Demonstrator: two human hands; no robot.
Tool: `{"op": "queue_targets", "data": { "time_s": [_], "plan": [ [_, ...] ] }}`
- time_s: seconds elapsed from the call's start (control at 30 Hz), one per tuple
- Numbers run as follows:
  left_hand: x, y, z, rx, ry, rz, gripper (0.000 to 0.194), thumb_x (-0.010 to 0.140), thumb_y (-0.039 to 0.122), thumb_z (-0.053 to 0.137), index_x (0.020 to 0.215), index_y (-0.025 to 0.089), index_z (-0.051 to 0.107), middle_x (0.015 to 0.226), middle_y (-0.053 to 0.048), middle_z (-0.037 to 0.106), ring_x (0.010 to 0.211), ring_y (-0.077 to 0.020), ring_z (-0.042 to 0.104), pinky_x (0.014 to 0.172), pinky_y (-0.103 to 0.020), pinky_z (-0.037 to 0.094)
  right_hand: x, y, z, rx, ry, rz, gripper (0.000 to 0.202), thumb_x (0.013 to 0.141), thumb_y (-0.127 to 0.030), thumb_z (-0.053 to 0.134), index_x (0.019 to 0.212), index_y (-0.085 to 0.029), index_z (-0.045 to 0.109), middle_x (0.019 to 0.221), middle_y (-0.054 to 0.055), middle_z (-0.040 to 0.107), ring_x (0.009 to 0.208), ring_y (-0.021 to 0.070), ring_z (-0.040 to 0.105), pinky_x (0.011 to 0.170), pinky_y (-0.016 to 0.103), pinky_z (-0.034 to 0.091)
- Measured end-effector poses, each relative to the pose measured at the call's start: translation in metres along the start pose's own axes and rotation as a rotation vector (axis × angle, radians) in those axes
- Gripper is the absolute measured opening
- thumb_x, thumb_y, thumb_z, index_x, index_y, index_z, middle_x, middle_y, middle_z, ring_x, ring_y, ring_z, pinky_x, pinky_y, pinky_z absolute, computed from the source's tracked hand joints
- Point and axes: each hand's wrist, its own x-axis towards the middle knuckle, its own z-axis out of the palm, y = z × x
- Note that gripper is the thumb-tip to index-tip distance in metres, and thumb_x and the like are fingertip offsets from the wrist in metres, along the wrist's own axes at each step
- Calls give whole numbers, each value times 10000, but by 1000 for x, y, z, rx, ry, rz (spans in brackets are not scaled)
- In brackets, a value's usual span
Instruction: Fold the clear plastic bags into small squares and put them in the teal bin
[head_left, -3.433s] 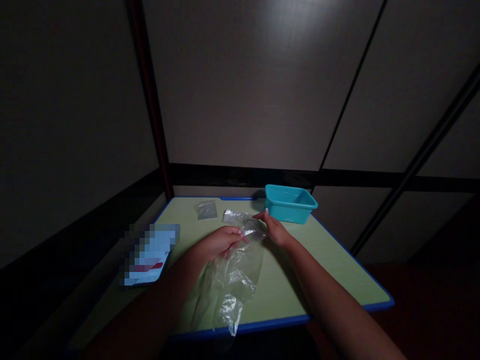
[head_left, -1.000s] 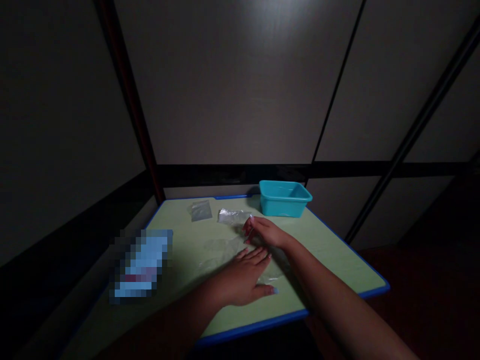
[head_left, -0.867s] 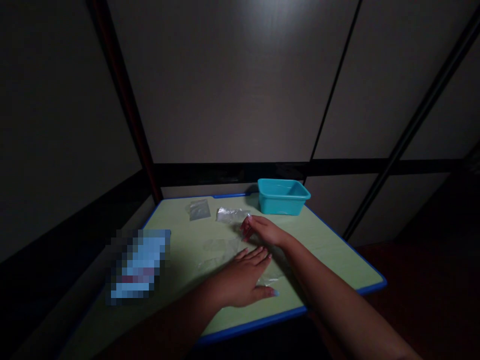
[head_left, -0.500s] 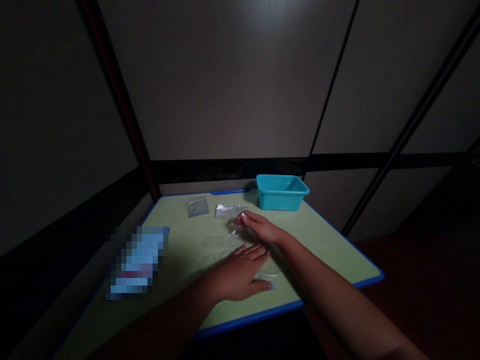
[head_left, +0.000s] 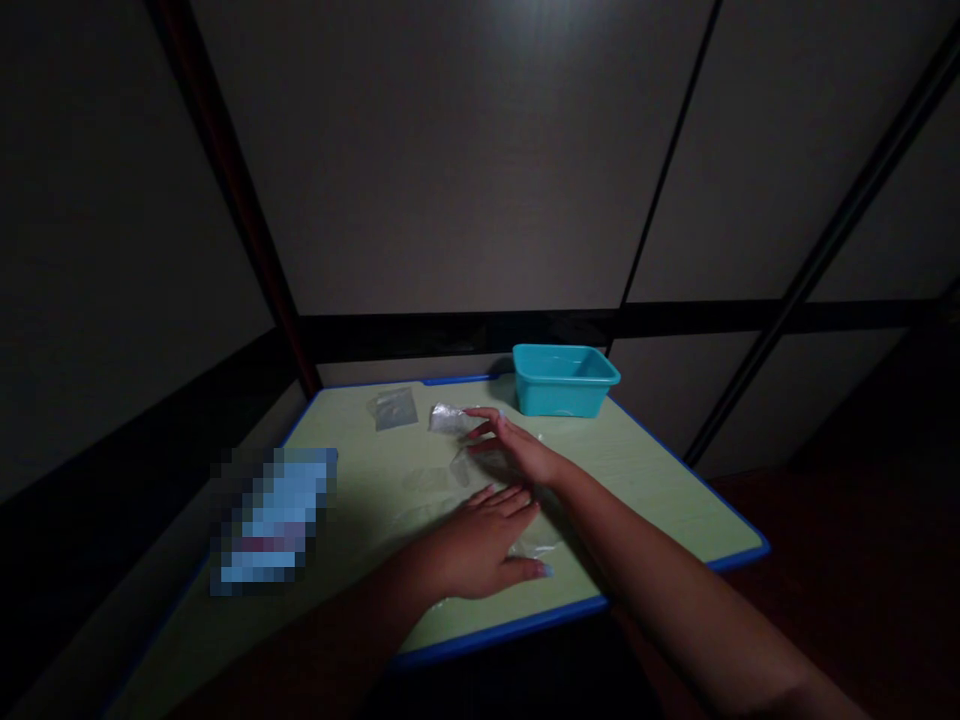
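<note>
Head view: the left hand [head_left: 480, 545] lies flat, palm down and fingers spread, pressing a clear plastic bag [head_left: 450, 500] onto the green surface [head_left: 645, 490] near its blue front edge. The bag is spread thin across the middle of the surface and is hard to make out in the dim light; part of it shows past the fingertips. The right hand [head_left: 514, 448] reaches over the far end of the bag, fingers stretched out and loose, gripping nothing that can be seen; its fingertips are at a crumpled piece of clear plastic [head_left: 448, 418]. To the left of that piece lies a small flat plastic bag [head_left: 393, 407]. A turquoise tub [head_left: 564, 379] stands at the far edge, just beyond the right hand. A blurred blue object [head_left: 274, 520] lies at the left side.
</note>
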Motion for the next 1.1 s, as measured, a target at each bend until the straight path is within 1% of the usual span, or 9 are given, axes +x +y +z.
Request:
{"op": "queue_targets", "data": {
  "time_s": [0.1,0.27,0.37,0.5,0.67,0.8,0.97,1.1],
  "plan": [
    [0,0,0,-14,4,7,706,837,600,368,1380,157,284,1448,-121,245,1342,-243,167,1077,-408,176,1,0,-1,15,3,8,619,813,-649,333,1243,-224,463,1030,85,527,901,194,574,894,395,389],
    [-1,0,0,-32,5,4,695,837,595,376,1378,168,291,1449,-117,242,1340,-241,175,1079,-409,172,0,0,-1,-24,6,26,704,806,-688,240,1306,-221,402,1043,95,530,907,206,578,898,411,380],
    [-1,0,0,-50,12,6,680,841,587,378,1379,182,287,1451,-107,238,1342,-234,170,1078,-410,173,0,2,-1,-38,-5,16,741,788,-713,214,1314,-224,395,1050,94,537,921,207,569,897,403,382],
    [0,1,-1,-64,3,-5,670,844,580,376,1376,180,295,1448,-111,244,1337,-244,189,1074,-423,179,1,3,-2,-39,-21,19,727,793,-710,197,1314,-243,393,1070,89,540,919,200,570,900,399,375],
    [0,2,-2,-52,-17,-18,672,848,582,365,1375,172,298,1448,-112,245,1338,-240,185,1078,-412,169,1,1,-2,-44,0,31,723,792,-707,219,1331,-248,369,1037,83,529,894,198,582,887,407,380],
    [-1,1,-1,-53,-5,0,657,851,574,368,1377,188,291,1452,-105,233,1342,-228,172,1074,-416,178,1,-1,-3,-71,7,42,738,782,-713,245,1336,-240,360,1021,77,523,869,195,582,885,418,379],
    [1,-2,0,-58,42,18,604,855,550,388,1349,204,349,1433,-88,296,1326,-226,232,1071,-396,198,-1,0,-2,-100,-7,63,744,789,-711,225,1337,-229,364,1034,84,526,898,197,561,881,418,380],
    [3,-4,0,-26,99,-19,563,857,523,411,1330,219,378,1400,-78,370,1297,-221,300,1073,-395,186,-1,-1,-2,-119,-17,81,761,773,-727,219,1342,-240,359,1038,82,522,904,200,557,878,414,382]
  ]
}}
